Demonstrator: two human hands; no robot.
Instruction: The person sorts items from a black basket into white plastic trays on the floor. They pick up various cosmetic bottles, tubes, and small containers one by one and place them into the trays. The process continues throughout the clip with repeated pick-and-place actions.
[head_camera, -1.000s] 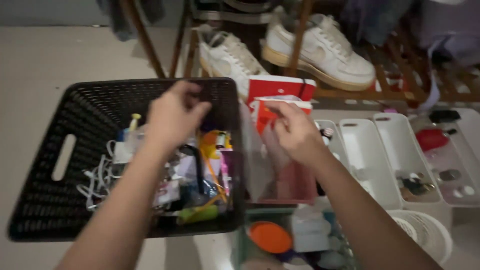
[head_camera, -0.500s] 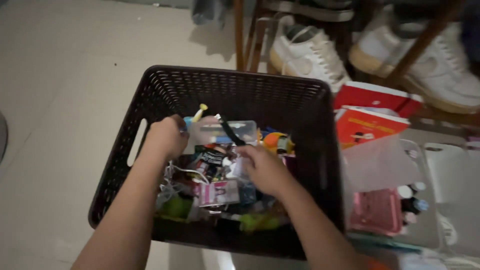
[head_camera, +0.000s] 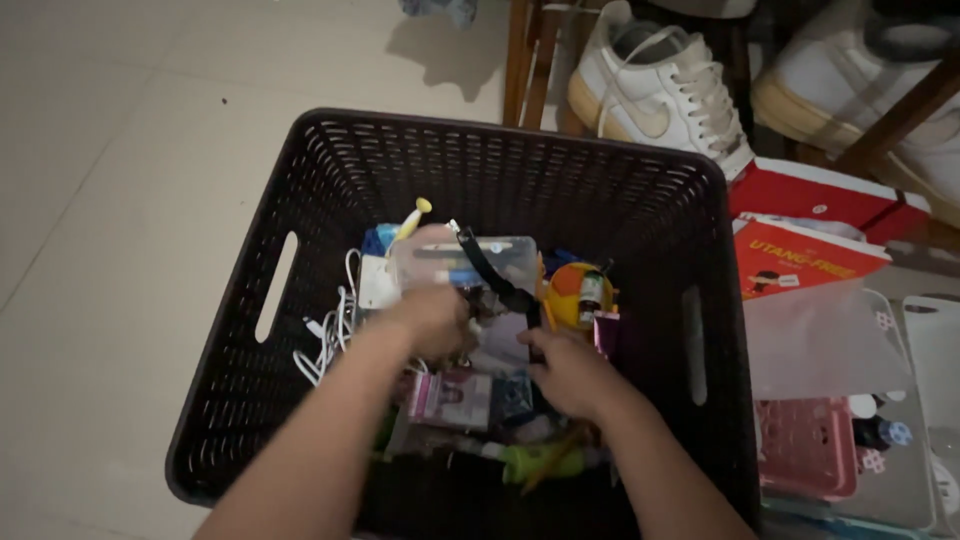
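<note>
Standing on the tiled floor, a dark perforated basket takes up most of the view, with white sneakers on a wooden rack beyond its far right corner and a red book and a pink tray past its right wall. A heap of small clutter fills the basket's bottom. A clear plastic box lies toward the far side, its long axis running left to right, with a black strap draped across it. The left hand is nearer, just short of the box's near edge, fingers curled into the clutter; blur hides whether it holds anything. The right hand, loosely curled and palm down, rests on the heap, with the box ahead and to its left; I cannot tell whether it grips anything. White cables trail toward the left wall.
</note>
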